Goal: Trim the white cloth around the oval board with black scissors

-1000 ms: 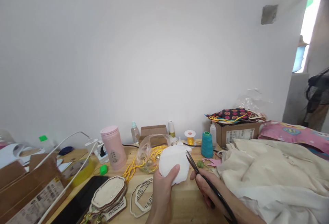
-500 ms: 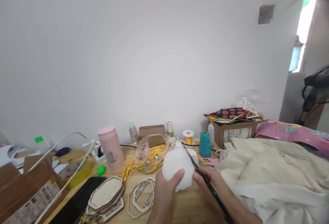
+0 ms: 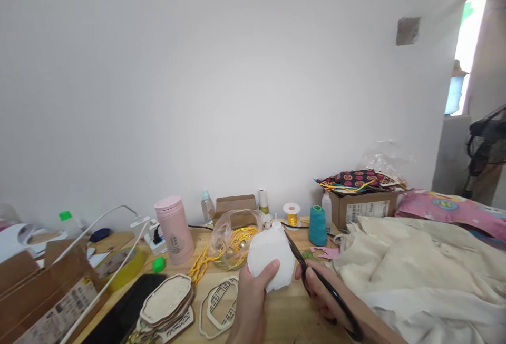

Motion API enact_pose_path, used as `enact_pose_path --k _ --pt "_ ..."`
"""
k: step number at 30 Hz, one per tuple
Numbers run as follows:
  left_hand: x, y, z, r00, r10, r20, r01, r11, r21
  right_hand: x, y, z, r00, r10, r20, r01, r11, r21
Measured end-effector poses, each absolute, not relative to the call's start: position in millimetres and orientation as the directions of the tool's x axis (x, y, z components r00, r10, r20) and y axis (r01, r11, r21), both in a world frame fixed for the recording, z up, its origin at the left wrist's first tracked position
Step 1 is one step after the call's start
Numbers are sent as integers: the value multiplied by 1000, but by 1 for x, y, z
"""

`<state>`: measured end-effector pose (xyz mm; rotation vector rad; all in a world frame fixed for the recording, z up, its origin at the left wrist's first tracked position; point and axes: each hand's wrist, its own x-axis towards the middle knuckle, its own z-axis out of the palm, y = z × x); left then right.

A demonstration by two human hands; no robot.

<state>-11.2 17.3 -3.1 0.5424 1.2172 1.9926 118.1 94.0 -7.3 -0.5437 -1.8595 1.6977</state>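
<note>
My left hand (image 3: 255, 288) pinches a white, roughly rounded piece of thin material (image 3: 272, 257), thumb on top and fingers beneath; paper or cloth, I cannot tell. Its lower edge looks ragged. In my right hand (image 3: 322, 286) is a pair of scissors (image 3: 302, 265) with long black handles. Their blades point up and left, lying just beside the right edge of the white piece. Behind it stands a small white bottle tip (image 3: 276, 224). A teal thread spool (image 3: 318, 226) and pink scraps (image 3: 329, 252) lie beyond my right hand.
Left of my hands lie stacked wooden plaques (image 3: 168, 299), a cut-out wooden frame (image 3: 219, 307) and a black phone (image 3: 122, 307). Farther back are a pink tumbler (image 3: 174, 233) and a plastic bag of yellow cords (image 3: 237, 238). Cream cloth (image 3: 415, 259) covers the right side.
The scissors have drawn back to the right from the white piece, and their handles have spread. A white strip seen right of the blades earlier no longer shows. The view has shifted slightly.
</note>
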Motion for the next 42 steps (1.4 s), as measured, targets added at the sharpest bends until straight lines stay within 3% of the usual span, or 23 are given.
enact_pose_path --k 3,6,8,11,14,19,22,24,27,29,34,42 --pt "-9 15 3 -659 751 -30 -423 -337 841 118 96 -16 -840 541 -25 -81 -172 -982" --pt "-11 15 7 -669 744 -11 -427 -372 824 120 98 -20 -885 463 -50 -135 -358 -924" --pt "-14 16 8 -682 728 68 -333 -393 857 120 98 -17 -903 428 -31 -173 -430 -886" --pt "-17 17 7 -685 658 313 -44 -466 884 119 97 -12 -885 463 45 -270 -432 -860" --pt "-17 16 3 -614 591 524 229 -502 834 118 97 -9 -828 548 118 -369 -374 -851" --pt "-10 12 0 -466 623 628 470 -427 773 120 94 -5 -780 611 137 -354 -249 -902" --pt "-9 12 4 -517 679 521 342 -393 853 120 93 2 -713 681 165 -389 -189 -902" --pt "-9 14 6 -590 731 343 22 -410 912 120 93 4 -647 734 206 -409 -107 -906" --pt "-6 18 8 -456 883 106 -543 -371 753 119 92 1 -583 774 248 -377 13 -926" --pt "0 18 9 -326 943 66 -688 -284 668 117 91 -3 -574 778 255 -326 68 -943" --pt "12 16 12 -399 916 35 -575 -279 769 116 86 -5 -608 747 269 -229 160 -960" --pt "3 13 13 -545 838 21 -531 -364 765 123 92 8 -692 619 372 -230 299 -926"
